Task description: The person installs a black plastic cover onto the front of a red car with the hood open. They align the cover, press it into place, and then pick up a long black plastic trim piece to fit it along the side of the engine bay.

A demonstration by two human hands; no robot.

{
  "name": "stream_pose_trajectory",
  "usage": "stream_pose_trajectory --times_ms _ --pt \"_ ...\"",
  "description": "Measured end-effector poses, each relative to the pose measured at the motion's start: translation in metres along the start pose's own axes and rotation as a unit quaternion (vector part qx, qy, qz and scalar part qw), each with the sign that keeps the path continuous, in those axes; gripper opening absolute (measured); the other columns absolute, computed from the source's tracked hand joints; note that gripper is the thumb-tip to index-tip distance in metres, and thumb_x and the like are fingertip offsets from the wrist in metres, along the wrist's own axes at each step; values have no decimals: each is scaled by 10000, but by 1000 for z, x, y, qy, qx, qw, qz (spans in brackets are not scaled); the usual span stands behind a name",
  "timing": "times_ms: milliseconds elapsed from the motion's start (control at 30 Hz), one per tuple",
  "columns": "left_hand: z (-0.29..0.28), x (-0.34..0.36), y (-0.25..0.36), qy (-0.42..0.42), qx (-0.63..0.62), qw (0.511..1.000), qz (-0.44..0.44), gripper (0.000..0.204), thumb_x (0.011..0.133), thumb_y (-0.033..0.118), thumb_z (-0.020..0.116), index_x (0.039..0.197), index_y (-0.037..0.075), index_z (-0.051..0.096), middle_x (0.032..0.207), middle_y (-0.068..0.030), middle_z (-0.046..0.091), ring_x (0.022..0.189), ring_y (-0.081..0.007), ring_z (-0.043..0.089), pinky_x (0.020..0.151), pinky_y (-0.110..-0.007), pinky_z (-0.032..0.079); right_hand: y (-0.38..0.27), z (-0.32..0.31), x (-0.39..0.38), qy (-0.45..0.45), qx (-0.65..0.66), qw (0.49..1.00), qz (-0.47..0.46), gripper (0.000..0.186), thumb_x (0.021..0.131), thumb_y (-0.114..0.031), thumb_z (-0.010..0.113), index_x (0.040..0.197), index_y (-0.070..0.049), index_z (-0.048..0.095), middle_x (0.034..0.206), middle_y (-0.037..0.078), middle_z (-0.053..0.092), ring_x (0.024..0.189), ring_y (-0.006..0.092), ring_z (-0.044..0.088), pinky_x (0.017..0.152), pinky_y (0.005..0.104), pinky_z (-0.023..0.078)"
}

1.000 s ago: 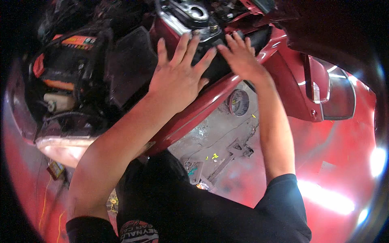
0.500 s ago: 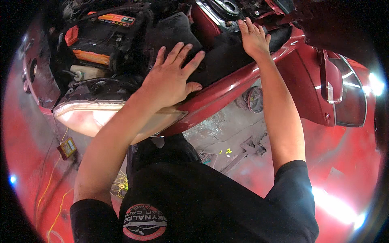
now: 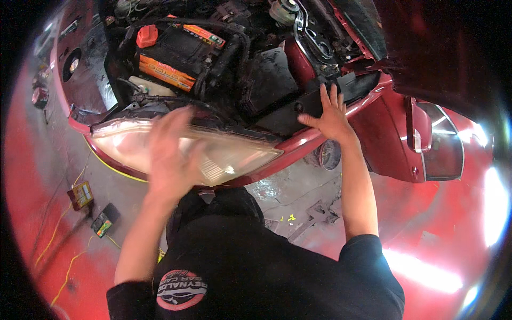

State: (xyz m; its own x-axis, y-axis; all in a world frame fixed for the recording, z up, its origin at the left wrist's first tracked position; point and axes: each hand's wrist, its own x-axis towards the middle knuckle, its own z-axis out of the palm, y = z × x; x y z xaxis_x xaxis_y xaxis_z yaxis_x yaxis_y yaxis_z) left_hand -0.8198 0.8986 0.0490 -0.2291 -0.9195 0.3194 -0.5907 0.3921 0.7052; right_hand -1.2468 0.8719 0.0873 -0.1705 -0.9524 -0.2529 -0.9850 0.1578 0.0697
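A black trim panel lies along the inner edge of the red fender in the car's engine bay. My right hand is at the panel's right part, fingers spread and palm down, holding nothing. Over the cloudy headlight is my left hand, smeared by motion; its fingers look apart and nothing shows in it. Whether that hand touches the lens I cannot tell. A round dark fastener sits in the panel near my right thumb.
Behind the headlight stands a black and orange battery with a red terminal cover. The red door mirror juts out at right. On the floor lie a yellow box-shaped tool, yellow cords and an open round can.
My left hand has come off the black panel and moved left and nearer, over the headlight. My right hand has slid nearer along the panel. The view has shifted, showing more engine bay.
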Motion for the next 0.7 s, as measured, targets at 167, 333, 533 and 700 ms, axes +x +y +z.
stream_pose_trajectory --times_ms 167,333,533,700 --pt "-87 -79 -67 97 108 980 -135 537 941 23 647 1454 -26 497 1446 -181 582 1367 -320 514 1164 -445 356 -20 -30 -15 -8 -56 995 86 1280 706 -766 754 1575 44 279 1618 319 277 1475 492 336 1221 620 219" --pt "-80 -153 -77 137 65 949 -277 675 949 24 626 1571 38 366 1427 -220 591 1298 -337 583 1112 -437 412 -21 -30 -9 -81 -75 989 93 1124 787 -714 720 1537 50 379 1561 326 395 1468 423 399 1207 602 262" --pt "-7 -298 -52 103 88 901 -412 694 949 25 607 1589 69 344 1392 -261 600 1257 -361 613 1074 -435 450 15 -31 20 260 147 954 4 936 929 -685 582 1574 -46 357 1646 316 228 1527 498 212 1196 681 211" --pt "39 -476 -21 -20 68 798 -598 705 934 126 665 1559 15 361 1325 -301 630 1197 -412 637 1030 -434 476 27 -10 86 107 52 967 227 963 968 -775 324 1642 -96 213 1685 283 144 1566 465 105 1208 708 69"
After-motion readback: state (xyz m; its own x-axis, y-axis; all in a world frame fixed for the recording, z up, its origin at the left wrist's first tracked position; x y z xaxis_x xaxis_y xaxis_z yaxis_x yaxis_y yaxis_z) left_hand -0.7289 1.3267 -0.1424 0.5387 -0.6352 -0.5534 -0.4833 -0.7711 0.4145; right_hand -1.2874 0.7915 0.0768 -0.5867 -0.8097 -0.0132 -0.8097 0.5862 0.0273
